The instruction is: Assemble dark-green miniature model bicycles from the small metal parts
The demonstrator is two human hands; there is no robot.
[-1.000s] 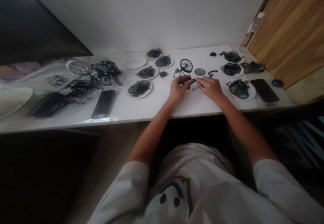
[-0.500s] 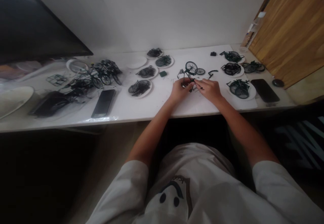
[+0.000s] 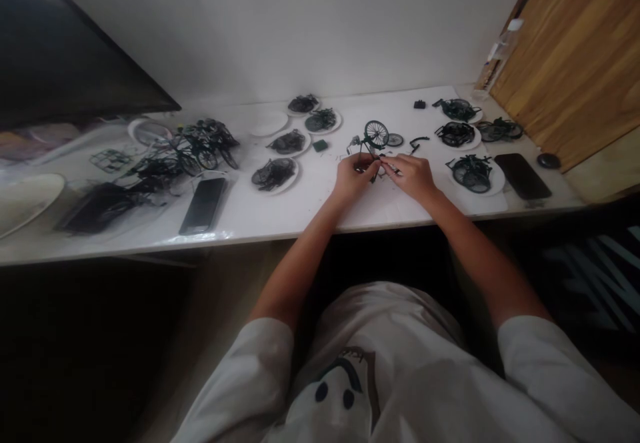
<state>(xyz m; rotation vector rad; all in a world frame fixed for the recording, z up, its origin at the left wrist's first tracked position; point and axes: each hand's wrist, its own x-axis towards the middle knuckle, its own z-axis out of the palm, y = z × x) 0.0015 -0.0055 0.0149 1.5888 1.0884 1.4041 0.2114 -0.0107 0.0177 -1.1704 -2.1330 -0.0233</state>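
Dim grey light is falling across the table (image 3: 280,213), the space beneath is sinking into near black, and a streak of glare is shining along the front edge by the phone (image 3: 203,204). The wide view is slanting the screen (image 3: 75,49) and wooden board (image 3: 580,63), while blur is softening the small bicycle (image 3: 377,135) and smearing the clutter (image 3: 207,143) at left.

Grey wall (image 3: 360,23) behind white table (image 3: 250,223)
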